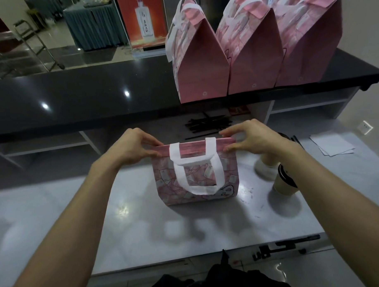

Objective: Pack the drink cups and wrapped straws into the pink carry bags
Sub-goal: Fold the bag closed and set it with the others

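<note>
- Head view: a pink carry bag stands upright on the pale grey tabletop, its top edge folded closed and a white handle hanging down its near face
- The left hand pinches the left end of the bag's folded top edge between thumb and fingers
- The right hand pinches the right end of the same edge in the same way, so both hands are clamped on the bag
- Just right of the bag, partly hidden under the right forearm, stand two paper drink cups: one with a dark lid nearer the camera, and a pale one behind it
- A loose pile of dark wrapped straws lies on the tabletop behind the bag, apart from it
- Three closed pink bags with white handles stand side by side on the raised black counter at the back
- White paper sheets lie at the tabletop's right edge
- A red poster showing a bottle stands on the floor beyond the counter
</note>
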The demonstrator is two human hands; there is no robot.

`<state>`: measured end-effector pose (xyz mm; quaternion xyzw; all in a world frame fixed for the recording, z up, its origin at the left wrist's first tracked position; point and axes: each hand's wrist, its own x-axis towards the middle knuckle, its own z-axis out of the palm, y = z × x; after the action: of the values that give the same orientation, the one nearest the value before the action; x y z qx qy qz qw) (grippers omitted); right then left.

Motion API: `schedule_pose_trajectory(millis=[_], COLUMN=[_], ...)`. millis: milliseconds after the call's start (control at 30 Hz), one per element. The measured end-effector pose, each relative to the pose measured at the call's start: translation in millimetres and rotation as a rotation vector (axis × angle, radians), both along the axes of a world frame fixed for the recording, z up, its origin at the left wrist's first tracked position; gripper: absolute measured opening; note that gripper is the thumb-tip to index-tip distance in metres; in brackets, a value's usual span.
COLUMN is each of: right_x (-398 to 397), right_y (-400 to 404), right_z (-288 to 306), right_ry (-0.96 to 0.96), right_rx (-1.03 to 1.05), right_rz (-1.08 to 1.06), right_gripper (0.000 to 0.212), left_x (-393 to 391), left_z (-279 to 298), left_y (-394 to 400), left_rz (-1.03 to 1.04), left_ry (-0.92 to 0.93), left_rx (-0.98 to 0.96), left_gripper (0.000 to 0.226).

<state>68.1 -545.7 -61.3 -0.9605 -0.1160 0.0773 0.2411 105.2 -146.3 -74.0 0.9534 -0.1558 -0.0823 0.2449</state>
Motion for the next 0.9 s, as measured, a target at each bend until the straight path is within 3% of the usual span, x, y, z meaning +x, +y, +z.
schedule_pose_trajectory(millis=[100,233,467,633,700,767,900], right_x=[6.3,9.6,6.2,4.1,5.2,4.0,6.1], right_y=[-1.2,-3.1,-5.0,-2.0,-2.0,-0.4,24.7], right_z=[-8.4,-16.5,-18.1,-12.3,-4.4,8.1,34.5], right_ry=[-0.075,-0.141,-0.117,-0.085,-0.064,-0.075,-0.176], right_rx=[-0.004,0.014,0.069,0.002,-0.035,0.026,0.216], right_rz=[-0.003,-0.029,0.022,0.069,0.081,0.055,0.039], right_gripper=[0.023,0.011,0.015,0.019,0.030,0.042,0.046], left_x=[3.4,-0.8,-2.5,-4.6,-4.9,-5.6,-7.1], left_z=[-5.6,-13.8,-19.0,-15.2,-6.2,9.1,34.7], left_y=[-5.0,-6.3,-4.1,-5.3,-4.4,-5.2,-33.7], left_rz=[0.013,0.032,0.083,0.097,0.074,0.033,-0.019], left_ry=[-0.068,-0.123,-0.178,-0.119,-0.049,-0.011,-0.078], left_rx=[0.007,-0.075,-0.039,-0.051,-0.077,-0.094,-0.155], left_gripper=[0.041,0.034,0.028,0.016,0.016,0.016,0.035])
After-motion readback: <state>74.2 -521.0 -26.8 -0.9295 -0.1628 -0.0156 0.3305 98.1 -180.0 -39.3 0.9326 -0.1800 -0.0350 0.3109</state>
